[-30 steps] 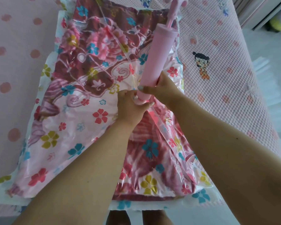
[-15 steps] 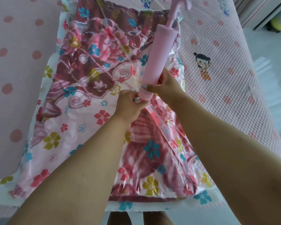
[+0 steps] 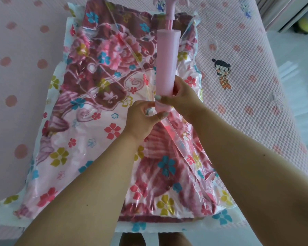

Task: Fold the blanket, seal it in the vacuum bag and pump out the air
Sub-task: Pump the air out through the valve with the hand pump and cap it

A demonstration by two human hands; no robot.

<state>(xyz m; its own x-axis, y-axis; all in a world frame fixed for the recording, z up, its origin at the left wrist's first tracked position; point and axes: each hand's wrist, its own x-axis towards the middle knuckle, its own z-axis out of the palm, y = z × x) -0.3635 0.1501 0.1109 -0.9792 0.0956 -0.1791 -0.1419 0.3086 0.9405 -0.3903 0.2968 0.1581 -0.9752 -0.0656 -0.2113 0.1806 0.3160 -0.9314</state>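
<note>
**Pump stands on the bagged blanket**

The vacuum bag (image 3: 64, 153), clear with printed flowers, lies flat on the bed (image 3: 256, 107) and covers most of its middle, running from the near edge towards the far edge. Inside it sits the folded blanket (image 3: 114, 55), dark red and pink with large blooms; the plastic over it is wrinkled and shiny.

A pink pump (image 3: 166, 68) stands nearly upright on the bag, about at its centre. Its T-handle (image 3: 169, 0) is drawn a little way out of the barrel and reaches the top of the view.

The right hand (image 3: 183, 98) grasps the lower end of the barrel, fingers curled round it, thumb across the front. The left hand (image 3: 140, 116) is at the pump's foot, its fingers curled and its thumb touching the base; what lies under the fingers is hidden.

The bed cover is pink and quilted, with a small cartoon figure (image 3: 222, 73) towards the right edge. The left part of the bed shows pale fabric with pink dots (image 3: 11, 100).
</note>
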